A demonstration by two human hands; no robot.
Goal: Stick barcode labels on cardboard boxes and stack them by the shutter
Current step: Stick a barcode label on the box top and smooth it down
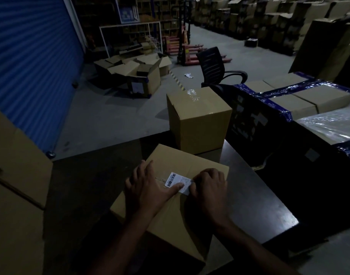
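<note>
Dim warehouse; cardboard box (176, 207) sits on the dark worktop (255, 197), near edge closest to the person; white barcode label (177, 182) lies on the box top, across the flap seam; left hand (148, 187) flat on the box, fingers spread and released, thumb pressing the label's near edge; right hand (208, 188) with fingers curled, tips pinching or pressing the label's right end, cannot tell which; second box (197, 122) stands upright further back on the worktop, just behind the first, taped shut; blue shutter (31, 62) at left, down; stacked boxes (15, 185) at left beside the shutter; office chair (215, 66) behind the second box; blue-taped cartons (301, 98) at right; open boxes (134, 74) on the floor near the shutter.
</note>
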